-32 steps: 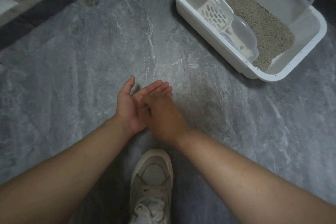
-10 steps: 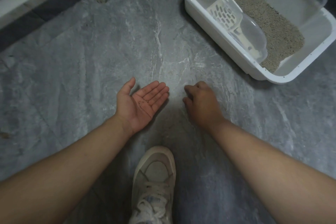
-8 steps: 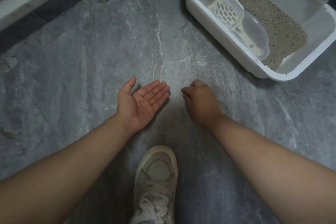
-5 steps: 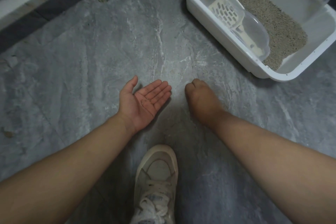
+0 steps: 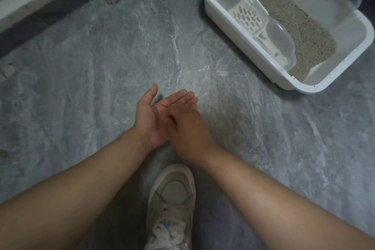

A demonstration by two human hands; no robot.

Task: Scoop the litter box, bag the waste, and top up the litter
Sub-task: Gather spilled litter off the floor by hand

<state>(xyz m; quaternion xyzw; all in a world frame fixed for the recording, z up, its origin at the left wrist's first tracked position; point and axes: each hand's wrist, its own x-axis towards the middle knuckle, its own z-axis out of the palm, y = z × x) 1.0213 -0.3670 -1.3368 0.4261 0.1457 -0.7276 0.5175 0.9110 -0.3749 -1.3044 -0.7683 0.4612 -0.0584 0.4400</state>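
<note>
- Left hand [image 5: 151, 119]: palm up, fingers spread flat, cupped low over the floor [image 5: 81, 87].
- Right hand [image 5: 188, 130]: knuckles up, fingertips resting in left palm; whether pinching anything, cannot tell.

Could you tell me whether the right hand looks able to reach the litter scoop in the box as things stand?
Probably yes. The right hand rests over the left hand, and only bare floor lies between it and the litter box. The litter scoop sits under a clear guard, likely reachable from above.
</note>
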